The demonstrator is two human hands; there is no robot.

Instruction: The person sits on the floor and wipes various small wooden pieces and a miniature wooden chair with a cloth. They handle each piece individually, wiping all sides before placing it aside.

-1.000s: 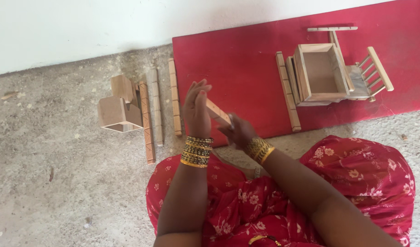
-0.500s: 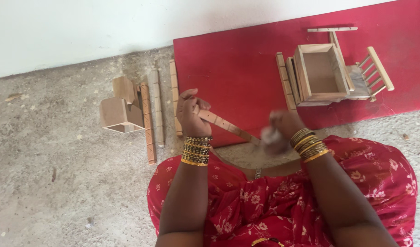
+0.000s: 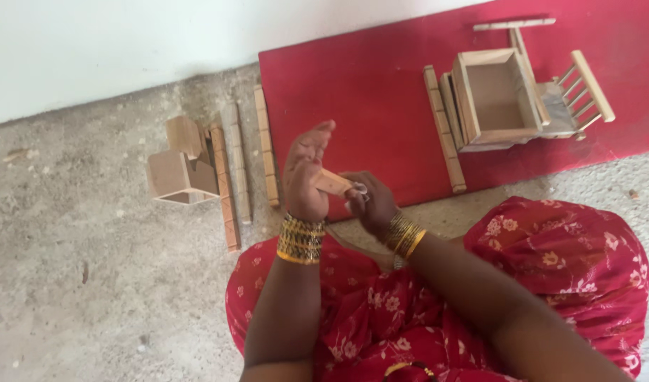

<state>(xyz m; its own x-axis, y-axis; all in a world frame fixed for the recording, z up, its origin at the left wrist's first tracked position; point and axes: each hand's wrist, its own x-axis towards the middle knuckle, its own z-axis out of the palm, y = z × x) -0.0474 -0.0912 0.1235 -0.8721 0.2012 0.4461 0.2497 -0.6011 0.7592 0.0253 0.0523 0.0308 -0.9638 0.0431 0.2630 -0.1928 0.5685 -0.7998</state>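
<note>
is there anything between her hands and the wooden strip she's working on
Nothing visible does. The left hand grips the wooden strip directly, and the right hand touches its other end. The other wooden pieces lie apart on the floor.

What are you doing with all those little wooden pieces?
A person sits on the concrete floor and holds a thin wooden stick between both hands. The left hand grips it while the right hand presses at its end. On the red mat stand a small open wooden box and a railed wooden frame. More wooden strips and small wooden blocks lie on the floor to the left.
</note>
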